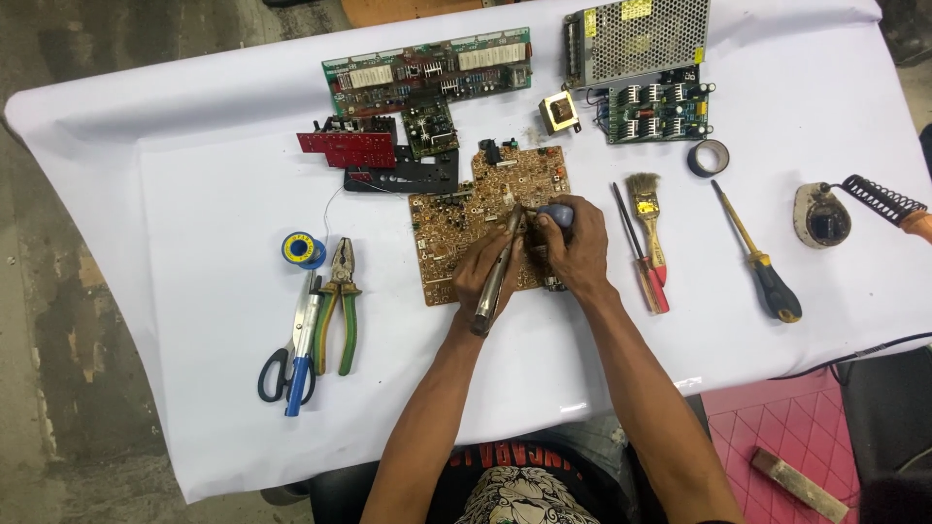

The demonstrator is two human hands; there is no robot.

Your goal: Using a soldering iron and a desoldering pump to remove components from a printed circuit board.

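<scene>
A brown circuit board (456,218) lies in the middle of the white-covered table (194,194). My left hand (485,267) grips a long metal pen-shaped tool (497,281) with its tip down on the board. My right hand (575,247) holds a tool with a blue-grey handle (555,213), its tip meeting the same spot on the board. Both hands rest over the board's lower right part and hide it.
Green, red and black boards (427,73) and a metal mesh box (636,37) lie at the back. Solder spool (303,249), pliers (340,301) and scissors (286,364) lie left. Brush (646,209), screwdrivers (762,262), tape roll (708,157) and soldering iron stand (823,215) lie right.
</scene>
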